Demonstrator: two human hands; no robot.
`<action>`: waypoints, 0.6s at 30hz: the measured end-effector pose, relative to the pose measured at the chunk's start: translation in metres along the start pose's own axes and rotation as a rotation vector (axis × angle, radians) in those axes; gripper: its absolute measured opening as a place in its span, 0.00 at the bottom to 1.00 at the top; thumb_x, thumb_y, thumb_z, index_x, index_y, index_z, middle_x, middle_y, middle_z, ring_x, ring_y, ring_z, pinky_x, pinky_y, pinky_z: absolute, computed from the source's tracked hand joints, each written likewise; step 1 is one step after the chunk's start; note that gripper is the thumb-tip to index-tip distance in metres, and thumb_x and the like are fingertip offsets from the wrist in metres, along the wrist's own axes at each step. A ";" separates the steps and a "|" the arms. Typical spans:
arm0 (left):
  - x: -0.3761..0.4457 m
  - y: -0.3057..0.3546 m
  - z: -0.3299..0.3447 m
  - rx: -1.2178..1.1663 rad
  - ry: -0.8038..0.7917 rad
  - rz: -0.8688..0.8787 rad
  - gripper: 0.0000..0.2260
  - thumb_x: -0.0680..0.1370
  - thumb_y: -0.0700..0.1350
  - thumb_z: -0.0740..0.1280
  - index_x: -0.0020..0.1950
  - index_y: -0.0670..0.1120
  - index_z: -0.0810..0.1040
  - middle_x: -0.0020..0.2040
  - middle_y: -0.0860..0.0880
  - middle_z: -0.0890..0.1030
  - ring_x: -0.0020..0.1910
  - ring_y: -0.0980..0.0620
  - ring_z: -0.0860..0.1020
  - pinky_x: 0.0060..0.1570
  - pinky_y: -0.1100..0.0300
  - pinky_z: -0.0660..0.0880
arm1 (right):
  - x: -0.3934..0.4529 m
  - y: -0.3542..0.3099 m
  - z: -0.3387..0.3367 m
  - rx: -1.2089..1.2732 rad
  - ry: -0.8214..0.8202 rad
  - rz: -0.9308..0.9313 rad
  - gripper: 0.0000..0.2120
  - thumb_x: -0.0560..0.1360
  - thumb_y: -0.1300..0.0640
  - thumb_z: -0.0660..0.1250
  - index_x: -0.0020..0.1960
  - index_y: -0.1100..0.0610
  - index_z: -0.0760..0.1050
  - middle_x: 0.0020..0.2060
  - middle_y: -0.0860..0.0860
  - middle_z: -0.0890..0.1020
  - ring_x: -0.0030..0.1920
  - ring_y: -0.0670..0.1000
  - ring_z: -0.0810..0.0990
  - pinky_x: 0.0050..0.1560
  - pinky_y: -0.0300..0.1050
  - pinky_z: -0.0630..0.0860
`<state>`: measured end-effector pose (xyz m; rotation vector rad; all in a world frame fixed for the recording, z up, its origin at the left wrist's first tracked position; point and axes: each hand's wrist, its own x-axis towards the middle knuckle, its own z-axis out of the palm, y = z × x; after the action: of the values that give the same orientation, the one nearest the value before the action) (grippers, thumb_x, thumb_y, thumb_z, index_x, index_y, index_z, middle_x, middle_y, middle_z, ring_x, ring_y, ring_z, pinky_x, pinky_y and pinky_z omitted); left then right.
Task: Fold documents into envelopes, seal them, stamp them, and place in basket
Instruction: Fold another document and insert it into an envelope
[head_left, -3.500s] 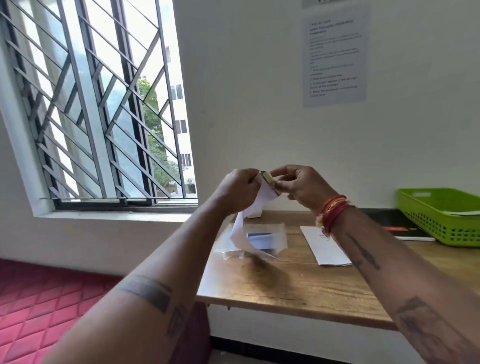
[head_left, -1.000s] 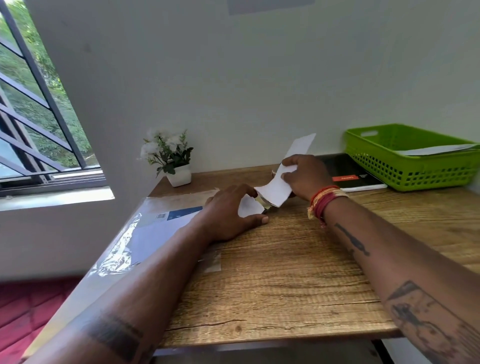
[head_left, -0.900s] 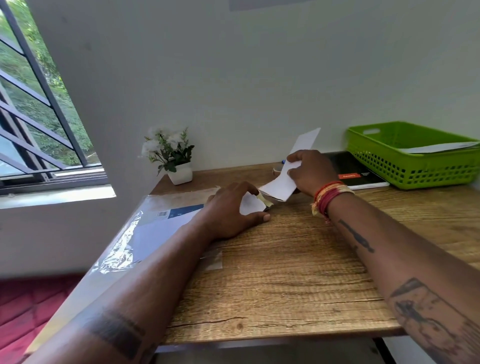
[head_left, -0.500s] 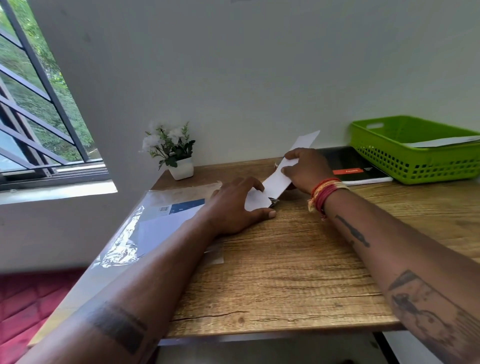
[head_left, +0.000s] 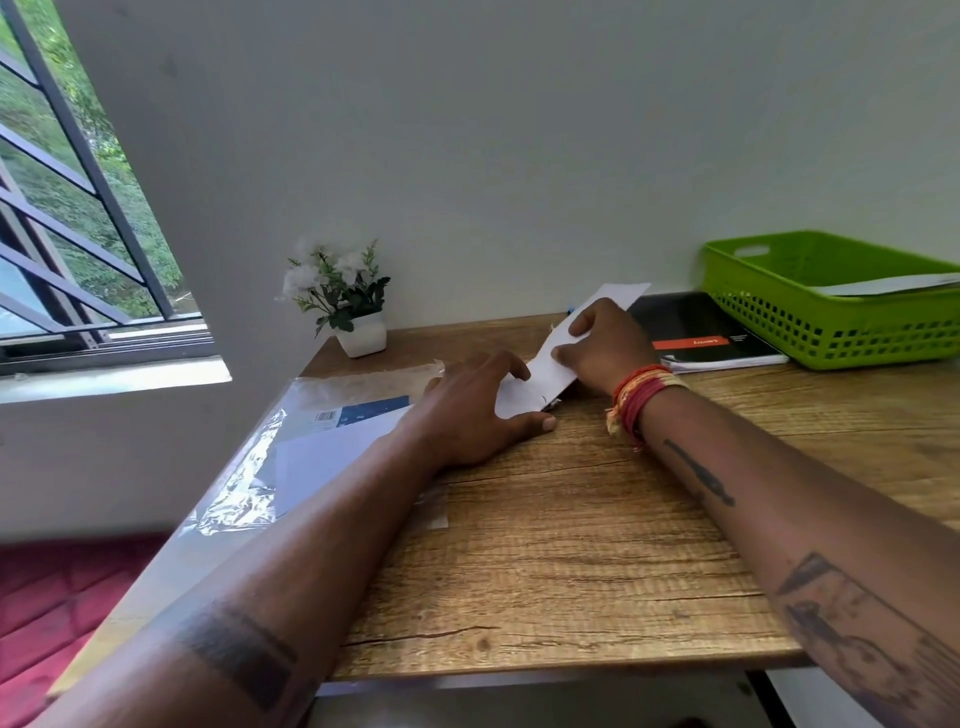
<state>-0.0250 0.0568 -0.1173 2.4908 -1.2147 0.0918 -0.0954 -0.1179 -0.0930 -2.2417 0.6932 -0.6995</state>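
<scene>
A white envelope (head_left: 550, 364) lies slanted on the wooden desk (head_left: 571, 545), its far end raised toward the wall. My left hand (head_left: 478, 410) presses its near end down, fingers spread over the paper. My right hand (head_left: 605, 345) grips the middle of the envelope, thumb on top and fingers curled round its edge. A small dark bit shows under the envelope's near corner; what it is I cannot tell. The green basket (head_left: 831, 332) stands at the far right with a white envelope (head_left: 883, 285) lying in it.
A clear plastic pack of paper (head_left: 311, 447) lies along the desk's left edge. A small potted plant (head_left: 348, 306) stands by the wall. A black booklet (head_left: 701, 338) lies next to the basket. A barred window (head_left: 67, 208) is at left.
The hands came down from mid-air and laid the envelope on the desk. Over the last second the hands have kept their hold, with only a slight shift of the view.
</scene>
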 end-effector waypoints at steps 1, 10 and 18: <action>0.000 0.000 0.000 0.002 0.007 0.001 0.30 0.68 0.75 0.66 0.65 0.62 0.68 0.70 0.56 0.73 0.66 0.50 0.72 0.64 0.45 0.72 | -0.002 -0.001 0.001 0.043 -0.021 0.004 0.12 0.74 0.56 0.74 0.54 0.55 0.75 0.51 0.51 0.80 0.52 0.52 0.79 0.47 0.40 0.73; 0.002 -0.003 -0.001 -0.050 0.028 -0.042 0.39 0.65 0.75 0.67 0.71 0.61 0.64 0.70 0.55 0.74 0.67 0.49 0.72 0.63 0.46 0.72 | -0.004 -0.006 0.001 0.080 -0.358 0.036 0.14 0.77 0.51 0.70 0.57 0.57 0.82 0.36 0.49 0.78 0.33 0.49 0.75 0.31 0.41 0.70; 0.007 -0.007 -0.002 0.069 -0.029 -0.108 0.49 0.63 0.81 0.63 0.78 0.60 0.55 0.78 0.52 0.64 0.76 0.44 0.64 0.72 0.40 0.61 | -0.008 -0.003 -0.001 0.198 -0.366 0.183 0.12 0.77 0.61 0.70 0.58 0.50 0.76 0.36 0.54 0.82 0.24 0.47 0.74 0.25 0.41 0.70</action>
<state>-0.0149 0.0558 -0.1164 2.6213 -1.1029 0.0704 -0.1010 -0.1113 -0.0920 -2.0181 0.6067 -0.2448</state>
